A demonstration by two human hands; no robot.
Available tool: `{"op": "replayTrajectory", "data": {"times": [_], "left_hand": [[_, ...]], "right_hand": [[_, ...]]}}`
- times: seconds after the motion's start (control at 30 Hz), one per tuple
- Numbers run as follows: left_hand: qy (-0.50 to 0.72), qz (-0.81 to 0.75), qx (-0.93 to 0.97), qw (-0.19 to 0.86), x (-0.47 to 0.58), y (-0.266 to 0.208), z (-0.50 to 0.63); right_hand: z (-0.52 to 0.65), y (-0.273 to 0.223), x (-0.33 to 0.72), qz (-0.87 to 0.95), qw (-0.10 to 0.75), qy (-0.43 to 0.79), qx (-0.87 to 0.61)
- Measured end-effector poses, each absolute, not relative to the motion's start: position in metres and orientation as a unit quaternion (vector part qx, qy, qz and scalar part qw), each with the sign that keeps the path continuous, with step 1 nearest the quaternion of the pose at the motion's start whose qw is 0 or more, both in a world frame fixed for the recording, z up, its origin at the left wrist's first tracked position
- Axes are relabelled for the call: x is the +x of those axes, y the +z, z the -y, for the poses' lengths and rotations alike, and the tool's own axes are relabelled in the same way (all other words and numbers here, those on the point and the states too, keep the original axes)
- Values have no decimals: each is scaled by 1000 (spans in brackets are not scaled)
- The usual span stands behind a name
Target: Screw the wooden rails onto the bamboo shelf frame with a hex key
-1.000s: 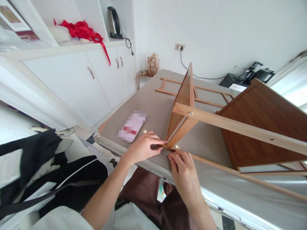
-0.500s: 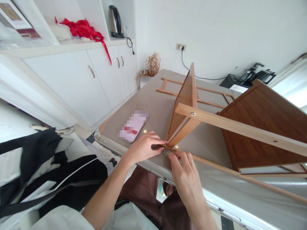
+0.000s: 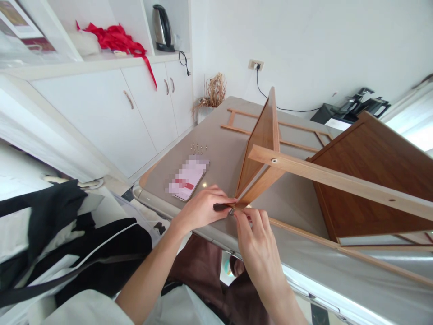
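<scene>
A partly assembled wooden frame stands on the table, its upright panel meeting a long lower rail near the front edge. My left hand is closed around the end of that lower rail, thumb below and fingers above, at the panel's foot. Just right of it, my right hand pinches a small silver metal piece against the rail end; its exact kind is too small to make out. An upper rail with a round metal fastener crosses above my right hand.
Left of my hands lies a phone, with several small screws behind it. A second brown panel leans at the right. A ladder-like wooden frame lies behind. Dark clothes are at lower left.
My right hand has shifted slightly left and up, closer to my left hand, and its fingertips now meet the small metal piece. My left hand stays in place.
</scene>
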State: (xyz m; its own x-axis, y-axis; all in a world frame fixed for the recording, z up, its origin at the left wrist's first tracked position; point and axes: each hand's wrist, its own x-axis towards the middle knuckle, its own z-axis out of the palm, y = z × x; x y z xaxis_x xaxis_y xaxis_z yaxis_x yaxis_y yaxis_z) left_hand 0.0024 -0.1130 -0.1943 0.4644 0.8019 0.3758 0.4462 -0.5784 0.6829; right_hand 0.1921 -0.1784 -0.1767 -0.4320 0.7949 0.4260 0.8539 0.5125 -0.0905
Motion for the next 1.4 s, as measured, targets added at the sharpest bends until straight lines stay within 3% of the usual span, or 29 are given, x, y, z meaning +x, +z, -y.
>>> {"op": "replayTrajectory", "data": {"times": [0.9, 1.4], "left_hand": [[355, -380, 821, 238, 4, -197, 112], [356, -386, 821, 226, 4, -196, 112]], "right_hand": [[177, -187, 204, 827, 255, -91, -493], [178, -204, 208, 799, 310, 32, -515]]}}
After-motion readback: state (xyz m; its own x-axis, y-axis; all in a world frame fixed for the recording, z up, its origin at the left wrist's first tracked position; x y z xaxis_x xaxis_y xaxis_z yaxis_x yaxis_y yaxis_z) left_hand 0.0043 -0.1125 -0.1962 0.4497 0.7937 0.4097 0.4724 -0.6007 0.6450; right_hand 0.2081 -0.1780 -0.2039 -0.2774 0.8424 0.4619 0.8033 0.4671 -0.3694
